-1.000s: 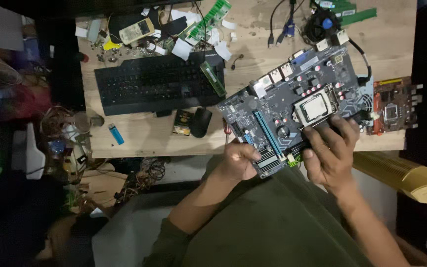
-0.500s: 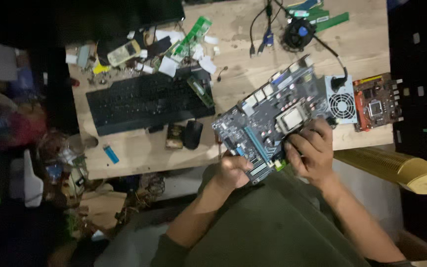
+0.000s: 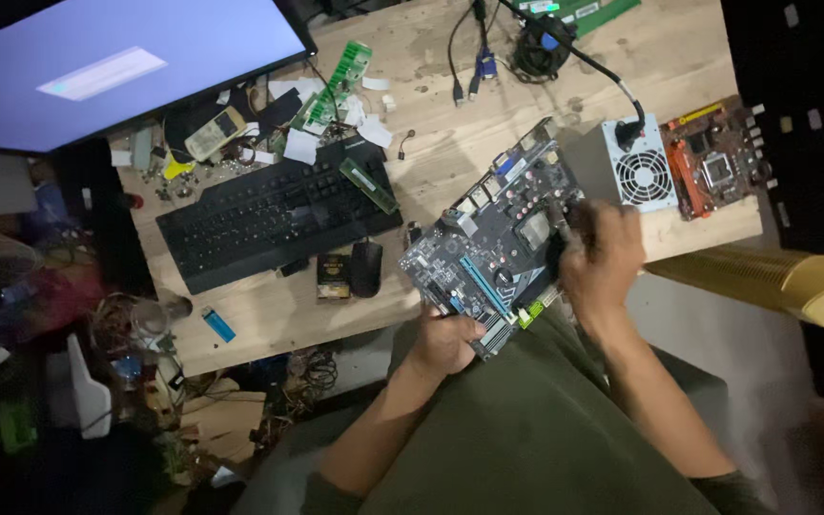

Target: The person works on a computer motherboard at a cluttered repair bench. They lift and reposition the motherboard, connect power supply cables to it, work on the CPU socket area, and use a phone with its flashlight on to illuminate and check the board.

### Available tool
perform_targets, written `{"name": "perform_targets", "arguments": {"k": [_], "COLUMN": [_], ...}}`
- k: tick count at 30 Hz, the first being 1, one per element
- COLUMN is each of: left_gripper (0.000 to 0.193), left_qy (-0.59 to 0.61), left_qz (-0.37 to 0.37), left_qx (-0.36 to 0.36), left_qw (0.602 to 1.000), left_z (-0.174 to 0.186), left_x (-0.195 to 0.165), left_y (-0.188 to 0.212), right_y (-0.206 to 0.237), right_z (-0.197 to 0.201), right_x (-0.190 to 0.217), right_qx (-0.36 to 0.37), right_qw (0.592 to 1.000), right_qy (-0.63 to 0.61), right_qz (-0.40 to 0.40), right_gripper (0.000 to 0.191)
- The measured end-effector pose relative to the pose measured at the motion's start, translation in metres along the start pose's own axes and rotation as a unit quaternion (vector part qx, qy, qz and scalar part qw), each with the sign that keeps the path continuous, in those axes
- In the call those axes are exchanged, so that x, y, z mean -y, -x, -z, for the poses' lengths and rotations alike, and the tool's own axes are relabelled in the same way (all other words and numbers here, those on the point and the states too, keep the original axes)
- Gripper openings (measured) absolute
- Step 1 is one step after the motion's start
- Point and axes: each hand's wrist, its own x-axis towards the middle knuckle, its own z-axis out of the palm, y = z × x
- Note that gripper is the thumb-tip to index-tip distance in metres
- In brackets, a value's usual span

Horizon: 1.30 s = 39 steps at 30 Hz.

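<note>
From the head camera, a dark circuit board (image 3: pixel 498 243) lies tilted over the near edge of the wooden desk (image 3: pixel 431 143), its lower corner hanging past the edge above the person's lap. The left hand (image 3: pixel 445 339) pinches that lower corner, fingers curled around the board's edge. The right hand (image 3: pixel 603 257) lies on the board's right side, fingers bent over its edge; it is blurred, so whether it grips firmly cannot be told.

Just left of the board sit a black mouse (image 3: pixel 366 267) and a small dark box (image 3: pixel 334 277), with a black keyboard (image 3: pixel 274 219) beyond them and a green memory stick (image 3: pixel 369 186) lying across its right end. A blue lighter (image 3: pixel 218 324) lies near the desk's front edge. To the right, a grey power supply box (image 3: pixel 636 172) stands close beside the board, and an orange circuit board (image 3: pixel 717 157) fills the desk's right corner. A monitor (image 3: pixel 116 67) overhangs the far left. Bare wood shows between the board and the cables (image 3: pixel 474 48) at the far edge.
</note>
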Motion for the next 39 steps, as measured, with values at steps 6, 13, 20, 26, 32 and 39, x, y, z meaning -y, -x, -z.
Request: {"name": "perform_targets", "arguments": {"k": [6, 13, 20, 26, 32, 39], "left_gripper": [0.039, 0.045, 0.017, 0.081, 0.087, 0.037], "left_qy": [-0.141, 0.115, -0.503, -0.543, -0.701, -0.14], "left_qz": [0.004, 0.204, -0.171, -0.052, -0.065, 0.238], "left_qx": [-0.015, -0.074, 0.109, 0.11, 0.132, -0.189], "left_qw": [0.99, 0.969, 0.84, 0.831, 0.697, 0.942], "left_z": [0.005, 0.018, 0.005, -0.056, -0.073, 0.018], "left_x": [0.003, 0.017, 0.018, 0.025, 0.023, -0.022], "left_y": [0.003, 0.011, 0.006, 0.003, 0.003, 0.015], "right_y": [0.004, 0.003, 0.037, 0.051, 0.054, 0.065], "right_z": [0.007, -0.001, -0.022, -0.107, -0.16, -0.076], "right_x": [-0.003, -0.003, -0.032, -0.056, -0.042, -0.072], "right_qx": [0.109, 0.046, 0.053, 0.063, 0.085, 0.271], "right_qw": [0.972, 0.969, 0.952, 0.718, 0.51, 0.497], "right_qy": [-0.206, -0.225, -0.237, -0.516, -0.609, -0.652], "right_qz": [-0.018, -0.095, -0.188, -0.463, -0.602, -0.505], "right_gripper": [0.037, 0.041, 0.035, 0.04, 0.025, 0.021]}}
